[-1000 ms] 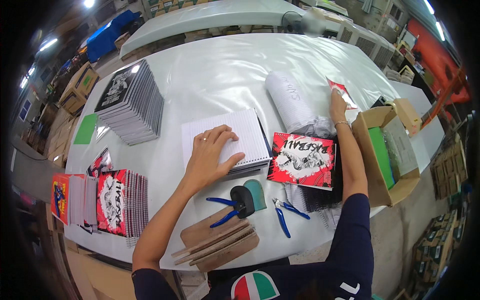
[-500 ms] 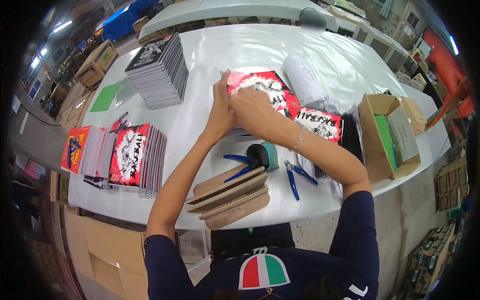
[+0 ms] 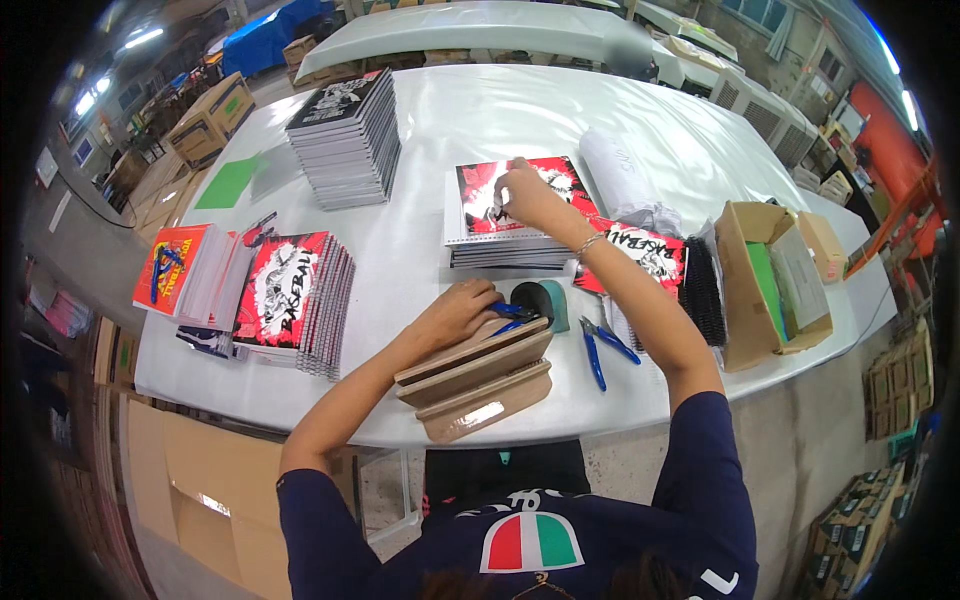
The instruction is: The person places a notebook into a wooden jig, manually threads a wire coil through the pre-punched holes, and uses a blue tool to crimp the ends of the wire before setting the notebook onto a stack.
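Note:
My left hand point(image 3: 458, 314) is closed around the handles of blue-handled pliers point(image 3: 517, 312) at the top of a brown wooden stand point(image 3: 480, 380). The jaws of those pliers are hidden. With bent fingers, my right hand point(image 3: 535, 203) is over a red, white and black cover point(image 3: 556, 178), which lies on a stack of spiral notebooks point(image 3: 510, 253). What its fingertips pinch, if anything, does not show. Another baseball-printed cover point(image 3: 645, 252) lies to the right, beside black spiral coils point(image 3: 702, 290). A second pair of blue-handled pliers point(image 3: 605, 350) lies open on the table.
Baseball notebooks point(image 3: 283, 290) and orange-covered books point(image 3: 180, 265) stand at the left. A tall stack of black-covered notebooks point(image 3: 345, 140) is behind them. A white plastic-wrapped roll point(image 3: 615, 170) and an open cardboard box point(image 3: 757, 310) are at the right. A green sheet point(image 3: 228, 182) lies far left.
My left hand has left the notebook stack and come down to the pliers by the wooden stand. My right hand stays over the cover, which now lies flat on the stack.

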`<action>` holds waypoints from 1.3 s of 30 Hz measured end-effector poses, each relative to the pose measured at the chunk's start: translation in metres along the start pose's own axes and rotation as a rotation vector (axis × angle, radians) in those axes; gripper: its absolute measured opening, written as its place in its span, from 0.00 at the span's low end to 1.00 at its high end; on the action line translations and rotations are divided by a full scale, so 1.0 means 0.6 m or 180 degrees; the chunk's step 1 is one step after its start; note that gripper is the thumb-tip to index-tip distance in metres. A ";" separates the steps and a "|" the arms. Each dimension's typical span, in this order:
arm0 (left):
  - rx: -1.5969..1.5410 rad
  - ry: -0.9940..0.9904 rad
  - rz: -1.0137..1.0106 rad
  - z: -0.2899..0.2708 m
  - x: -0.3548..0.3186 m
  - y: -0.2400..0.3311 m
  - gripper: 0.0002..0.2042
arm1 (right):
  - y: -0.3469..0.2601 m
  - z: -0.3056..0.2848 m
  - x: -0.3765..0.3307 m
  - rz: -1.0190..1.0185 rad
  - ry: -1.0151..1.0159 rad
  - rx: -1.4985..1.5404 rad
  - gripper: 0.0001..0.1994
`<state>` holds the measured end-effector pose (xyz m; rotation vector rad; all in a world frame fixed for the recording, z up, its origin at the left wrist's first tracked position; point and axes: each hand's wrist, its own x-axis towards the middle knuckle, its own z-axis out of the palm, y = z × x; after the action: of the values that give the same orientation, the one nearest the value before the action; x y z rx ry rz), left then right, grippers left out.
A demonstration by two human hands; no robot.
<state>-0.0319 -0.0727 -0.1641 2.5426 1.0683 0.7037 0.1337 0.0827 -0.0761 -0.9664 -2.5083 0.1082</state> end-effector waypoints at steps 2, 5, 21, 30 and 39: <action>0.0056 -0.0051 -0.0240 0.001 -0.007 0.000 0.11 | 0.004 -0.022 -0.003 0.0113 -0.0513 0.0405 0.17; -0.0279 0.0249 -0.0584 -0.015 -0.026 0.011 0.10 | 0.004 -0.043 -0.018 0.0102 -0.1300 0.0199 0.36; 0.1458 0.0995 -0.1455 -0.141 0.150 -0.046 0.21 | -0.057 -0.067 -0.140 0.0241 0.0345 0.1478 0.25; 0.0476 0.0517 -0.1209 -0.154 0.017 0.107 0.26 | -0.081 -0.079 -0.407 0.1614 0.0199 0.1338 0.16; 0.0737 0.1664 -0.2419 -0.060 -0.145 0.315 0.26 | 0.019 -0.073 -0.401 0.2629 0.1531 -0.0880 0.25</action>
<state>0.0063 -0.2617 -0.0787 1.8660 2.2143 1.0636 0.3174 -0.0699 -0.1310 -1.8347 -1.5933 -0.2029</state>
